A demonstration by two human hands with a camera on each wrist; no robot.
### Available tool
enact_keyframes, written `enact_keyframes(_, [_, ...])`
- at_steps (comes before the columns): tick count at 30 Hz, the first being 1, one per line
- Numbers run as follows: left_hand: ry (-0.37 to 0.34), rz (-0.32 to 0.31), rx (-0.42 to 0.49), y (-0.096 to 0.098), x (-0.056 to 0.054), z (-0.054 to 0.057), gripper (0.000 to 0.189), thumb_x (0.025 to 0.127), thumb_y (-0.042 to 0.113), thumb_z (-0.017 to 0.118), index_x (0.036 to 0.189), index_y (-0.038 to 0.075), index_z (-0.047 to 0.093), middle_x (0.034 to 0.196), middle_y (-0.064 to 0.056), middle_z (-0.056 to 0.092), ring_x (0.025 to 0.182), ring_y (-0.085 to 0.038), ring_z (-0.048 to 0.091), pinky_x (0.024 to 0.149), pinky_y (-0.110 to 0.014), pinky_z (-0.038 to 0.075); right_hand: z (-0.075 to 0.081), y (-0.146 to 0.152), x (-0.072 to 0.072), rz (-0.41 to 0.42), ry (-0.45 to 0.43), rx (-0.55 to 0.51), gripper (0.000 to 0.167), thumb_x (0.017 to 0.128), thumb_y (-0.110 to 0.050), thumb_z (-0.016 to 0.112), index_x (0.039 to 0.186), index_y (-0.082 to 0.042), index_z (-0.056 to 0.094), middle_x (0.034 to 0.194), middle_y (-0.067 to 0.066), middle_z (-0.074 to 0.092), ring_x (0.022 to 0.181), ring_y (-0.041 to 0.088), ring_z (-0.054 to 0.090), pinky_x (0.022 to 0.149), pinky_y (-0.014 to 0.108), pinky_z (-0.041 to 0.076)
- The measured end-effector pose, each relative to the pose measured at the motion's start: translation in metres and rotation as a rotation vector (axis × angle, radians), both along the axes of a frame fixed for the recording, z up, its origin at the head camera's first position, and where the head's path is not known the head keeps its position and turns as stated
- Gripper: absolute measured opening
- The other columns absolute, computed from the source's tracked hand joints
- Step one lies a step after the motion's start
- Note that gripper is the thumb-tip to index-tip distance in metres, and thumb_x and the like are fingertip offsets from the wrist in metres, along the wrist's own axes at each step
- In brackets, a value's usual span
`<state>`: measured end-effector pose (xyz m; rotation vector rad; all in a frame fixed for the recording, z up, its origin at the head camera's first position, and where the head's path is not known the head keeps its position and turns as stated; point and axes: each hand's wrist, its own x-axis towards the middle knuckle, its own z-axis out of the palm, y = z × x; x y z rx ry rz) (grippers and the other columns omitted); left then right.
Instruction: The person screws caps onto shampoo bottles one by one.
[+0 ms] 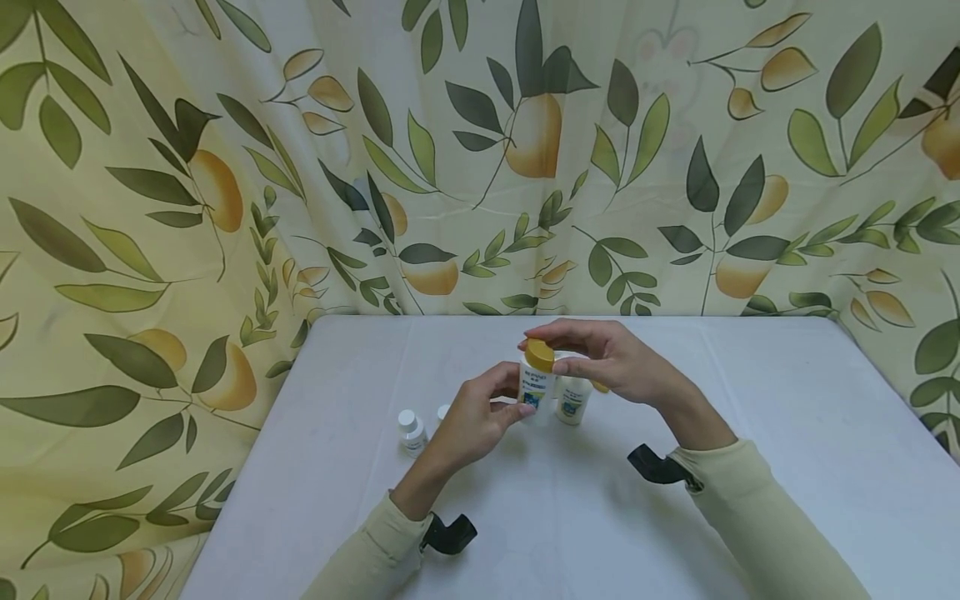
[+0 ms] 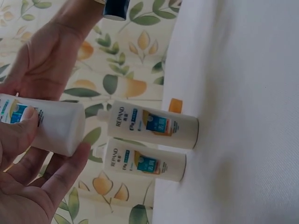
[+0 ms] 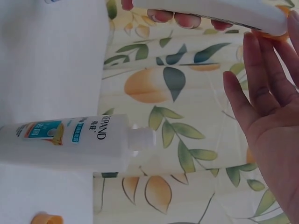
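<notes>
My left hand (image 1: 468, 421) grips a white shampoo bottle (image 1: 533, 385) upright above the table, thumb in front and fingers behind. Its yellow cap (image 1: 540, 354) is pinched between the thumb and fingers of my right hand (image 1: 615, 360). In the left wrist view, two more white shampoo bottles (image 2: 152, 125) (image 2: 145, 159) labelled REPAND stand side by side with bare white necks. A loose orange cap (image 2: 175, 105) lies behind them. The right wrist view shows one standing bottle (image 3: 70, 142) close up, its uncapped neck bare, below the held bottle.
To the left on the white-covered table (image 1: 750, 375) stands a white bottle (image 1: 412, 433) with a white top. Another white top (image 1: 442, 412) shows beside it, mostly hidden by my left hand. A leaf-and-fruit patterned curtain (image 1: 480, 233) hangs behind the table's far edge.
</notes>
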<state>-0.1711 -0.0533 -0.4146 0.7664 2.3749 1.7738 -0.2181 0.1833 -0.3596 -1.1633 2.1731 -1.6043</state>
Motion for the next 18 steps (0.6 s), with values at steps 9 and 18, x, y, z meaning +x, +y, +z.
enact_keyframes(9, [0.012, 0.027, -0.015, 0.0004, -0.0002, -0.0020, 0.041, 0.093, 0.003, 0.072, 0.131, 0.011, 0.060, 0.123, -0.003, 0.067, 0.111, -0.016, 0.065, 0.093, -0.025, 0.057, -0.0001, -0.0012, 0.0026, -0.049, 0.032, 0.003, 0.046, 0.094, 0.000, 0.070, 0.139, -0.004, 0.058, 0.134, 0.007, 0.066, 0.127, 0.019, 0.059, 0.108, 0.026, 0.046])
enact_keyframes(18, [0.005, 0.061, -0.012, 0.0016, -0.0002, -0.0033, 0.042, 0.092, 0.002, 0.073, 0.131, 0.010, 0.060, 0.120, -0.005, 0.069, 0.108, -0.016, 0.067, 0.089, -0.024, 0.058, -0.0023, -0.0035, 0.0042, -0.100, 0.039, 0.012, 0.044, 0.094, -0.003, 0.070, 0.137, -0.010, 0.061, 0.132, 0.003, 0.066, 0.128, 0.019, 0.058, 0.116, 0.046, 0.037])
